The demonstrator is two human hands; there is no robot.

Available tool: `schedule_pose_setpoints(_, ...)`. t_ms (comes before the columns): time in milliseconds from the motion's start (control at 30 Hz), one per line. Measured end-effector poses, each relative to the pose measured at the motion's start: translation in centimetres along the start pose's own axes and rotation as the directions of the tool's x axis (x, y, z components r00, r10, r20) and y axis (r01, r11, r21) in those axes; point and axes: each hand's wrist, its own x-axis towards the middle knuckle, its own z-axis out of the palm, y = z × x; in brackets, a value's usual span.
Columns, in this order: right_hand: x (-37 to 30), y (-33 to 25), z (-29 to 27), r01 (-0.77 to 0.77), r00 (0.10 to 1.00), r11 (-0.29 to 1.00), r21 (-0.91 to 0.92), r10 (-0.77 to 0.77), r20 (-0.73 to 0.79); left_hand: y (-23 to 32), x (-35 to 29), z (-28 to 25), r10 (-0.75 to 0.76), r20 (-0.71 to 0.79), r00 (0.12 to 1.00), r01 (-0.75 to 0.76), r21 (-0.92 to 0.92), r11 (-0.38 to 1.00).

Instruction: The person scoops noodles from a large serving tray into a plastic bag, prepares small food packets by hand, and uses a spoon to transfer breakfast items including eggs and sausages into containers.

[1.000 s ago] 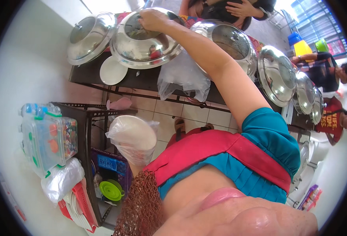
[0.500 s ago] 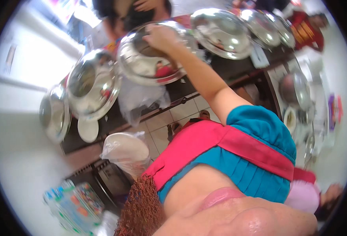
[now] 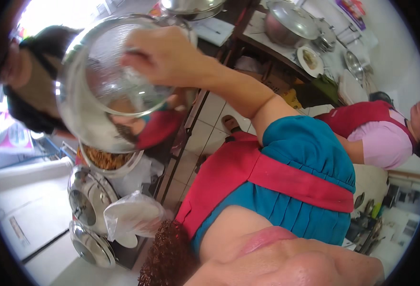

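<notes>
My right hand [image 3: 162, 55] is closed on the handle of a large round lid [image 3: 72, 102] with a shiny steel rim and a clear window. I hold the lid raised and tilted, and its metal reflects red and teal clothing. Below its lower edge, an uncovered serving dish shows brown, strip-like food [image 3: 107, 159]. A white plate in a clear plastic bag [image 3: 134, 214] is near my left side, by my hair; what supports it is hidden. My left hand is out of view.
Two lidded steel dishes [image 3: 92, 243] stand at the lower left, another [image 3: 191, 7] at the top. A person in dark clothing [image 3: 45, 71] is across the table. At right are a co-worker in a red apron [image 3: 362, 119], a large pot [image 3: 288, 24] and a plate of food [image 3: 310, 61].
My right hand has lifted the lid off its dish, uncovering the food. The view has swung to the right, bringing the side table and co-worker further in. The bagged plate appears lower.
</notes>
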Motion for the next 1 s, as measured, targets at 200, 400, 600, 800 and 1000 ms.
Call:
schedule_pose_setpoints(200,-8.7,9.8,-16.9,-0.411,0.910,0.862,-0.296,0.406,-0.082,1.9,3.0,9.6,-0.020,0.181,0.983,0.007,0.070,0.998)
schedule_pose_setpoints(400,-21.5,20.0,-32.5,-0.626,0.560,0.191,-0.756,0.785,-0.266,4.0,5.0,22.3,-0.043,0.347,0.937,-0.006,0.139,0.990)
schedule_pose_setpoints(600,-31.0,29.4,-46.6,-0.520,0.296,-0.287,-0.804,0.823,-0.485,4.5,5.1,33.3,-0.072,0.425,0.902,-0.016,0.200,0.980)
schedule_pose_setpoints(800,-34.6,33.5,-55.9,-0.488,0.336,-0.426,-0.762,0.714,-0.614,4.3,4.8,41.5,-0.112,0.492,0.863,-0.024,0.261,0.965)
schedule_pose_setpoints(1000,-39.7,37.2,-58.3,-0.633,0.303,-0.494,-0.596,0.550,-0.778,4.4,4.8,47.2,-0.129,0.543,0.830,-0.047,0.299,0.953)
